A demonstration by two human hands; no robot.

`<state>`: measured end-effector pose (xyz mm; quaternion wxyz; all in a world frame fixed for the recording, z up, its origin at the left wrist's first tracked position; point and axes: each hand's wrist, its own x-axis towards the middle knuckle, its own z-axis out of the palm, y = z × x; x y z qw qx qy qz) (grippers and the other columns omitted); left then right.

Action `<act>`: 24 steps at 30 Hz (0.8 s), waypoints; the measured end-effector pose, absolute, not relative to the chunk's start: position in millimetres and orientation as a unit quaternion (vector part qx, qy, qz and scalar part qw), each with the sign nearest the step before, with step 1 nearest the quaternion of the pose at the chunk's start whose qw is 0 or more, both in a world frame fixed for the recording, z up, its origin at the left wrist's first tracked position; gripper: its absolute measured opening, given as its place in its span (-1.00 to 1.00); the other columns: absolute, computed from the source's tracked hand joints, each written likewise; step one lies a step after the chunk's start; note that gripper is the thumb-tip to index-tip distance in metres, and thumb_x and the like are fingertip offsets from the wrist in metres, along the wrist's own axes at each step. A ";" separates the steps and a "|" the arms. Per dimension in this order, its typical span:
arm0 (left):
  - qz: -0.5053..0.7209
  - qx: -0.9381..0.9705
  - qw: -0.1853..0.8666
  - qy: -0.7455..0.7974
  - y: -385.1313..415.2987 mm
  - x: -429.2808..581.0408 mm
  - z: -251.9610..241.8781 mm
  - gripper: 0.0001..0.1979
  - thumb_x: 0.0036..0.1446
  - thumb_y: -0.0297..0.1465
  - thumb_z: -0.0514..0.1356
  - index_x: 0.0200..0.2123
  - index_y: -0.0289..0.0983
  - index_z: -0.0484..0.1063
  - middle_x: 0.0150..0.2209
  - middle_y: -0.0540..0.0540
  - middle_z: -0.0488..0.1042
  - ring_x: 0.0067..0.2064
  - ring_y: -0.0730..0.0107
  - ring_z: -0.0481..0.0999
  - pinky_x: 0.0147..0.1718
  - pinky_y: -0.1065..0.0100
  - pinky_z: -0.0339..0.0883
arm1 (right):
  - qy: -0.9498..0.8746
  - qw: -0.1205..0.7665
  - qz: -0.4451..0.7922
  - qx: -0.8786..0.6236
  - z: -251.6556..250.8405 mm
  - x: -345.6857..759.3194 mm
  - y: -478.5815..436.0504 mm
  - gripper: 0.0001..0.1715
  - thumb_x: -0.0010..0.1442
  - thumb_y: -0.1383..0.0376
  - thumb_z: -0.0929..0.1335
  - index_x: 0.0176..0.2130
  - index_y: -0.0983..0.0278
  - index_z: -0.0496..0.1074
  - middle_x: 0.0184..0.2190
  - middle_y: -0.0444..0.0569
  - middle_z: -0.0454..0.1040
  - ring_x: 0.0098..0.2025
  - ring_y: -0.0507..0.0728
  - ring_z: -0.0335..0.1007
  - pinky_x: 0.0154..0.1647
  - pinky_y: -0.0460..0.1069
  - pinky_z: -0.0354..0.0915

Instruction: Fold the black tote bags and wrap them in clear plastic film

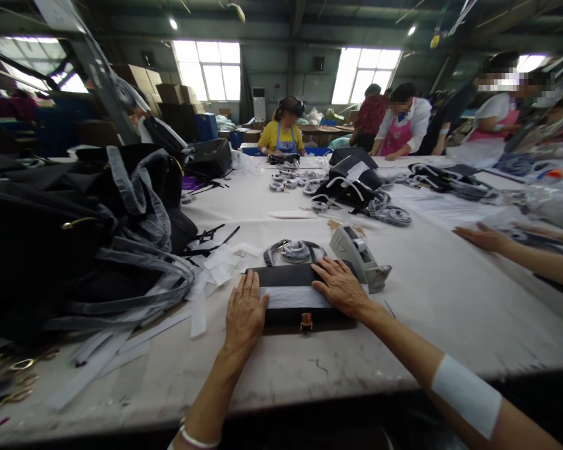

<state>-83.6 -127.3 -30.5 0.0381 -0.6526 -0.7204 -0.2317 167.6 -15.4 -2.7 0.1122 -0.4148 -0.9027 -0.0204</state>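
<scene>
A flat black bag (291,276) with a small brass clasp at its near edge lies on the white table (450,300) in front of me. A pale strip of wrapping (288,297) runs across its middle. My left hand (244,312) lies flat on the bag's left end, fingers stretched out. My right hand (340,287) presses flat on the right end of the strip, fingers spread. Neither hand grips anything.
A grey tape dispenser (361,256) stands just behind my right hand. Coiled straps (294,251) lie behind the bag. A heap of black bags in clear wrap (75,237) fills the left side, with paper strips (122,356) nearby. Another person's hand (483,237) rests at right; several people work at the far end.
</scene>
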 end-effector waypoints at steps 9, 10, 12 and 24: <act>-0.412 -0.500 -0.318 -0.692 -119.6 -123.6 -12.8 -0.32 0.20 -0.11 0.06 0.26 -0.41 0.16 0.28 -0.33 0.21 0.32 0.03 0.15 0.29 0.07 -0.02 | -0.846 0.184 0.154 -0.475 17.4 228.3 -6.8 0.10 -0.07 -0.06 0.49 0.31 0.27 0.13 0.33 0.21 0.08 0.36 0.37 -0.06 0.34 0.26 -0.05; -0.425 -0.497 -0.356 -0.667 -119.3 -127.8 -8.5 -0.31 0.14 -0.09 0.13 0.23 -0.38 0.21 0.25 -0.31 0.28 0.29 -0.01 0.21 0.27 0.06 0.02 | -0.824 0.195 0.191 -0.497 16.4 235.3 -8.3 0.14 -0.11 -0.05 0.51 0.31 0.27 0.11 0.31 0.22 0.11 0.34 0.39 -0.01 0.32 0.26 -0.01; -0.449 -0.491 -0.435 -0.607 -118.8 -133.2 -0.8 -0.28 0.01 -0.08 0.25 0.17 -0.37 0.29 0.18 -0.30 0.38 0.21 -0.05 0.33 0.21 0.05 0.16 | -0.765 0.224 0.284 -0.533 13.9 244.6 -12.1 0.26 -0.16 -0.03 0.53 0.34 0.28 0.02 0.26 0.27 0.20 0.28 0.40 0.13 0.27 0.25 0.09; -0.429 -0.623 -0.321 -0.570 -211.8 -128.7 -1.3 -0.49 0.07 -0.31 0.29 0.10 -0.17 0.29 0.24 -0.19 0.29 0.29 0.05 0.21 0.26 0.06 0.10 | -0.777 0.328 0.299 -0.447 9.1 284.2 -103.3 -0.48 0.05 0.12 0.48 0.00 0.21 0.43 -0.05 0.06 0.51 0.02 0.31 0.43 0.10 0.17 0.35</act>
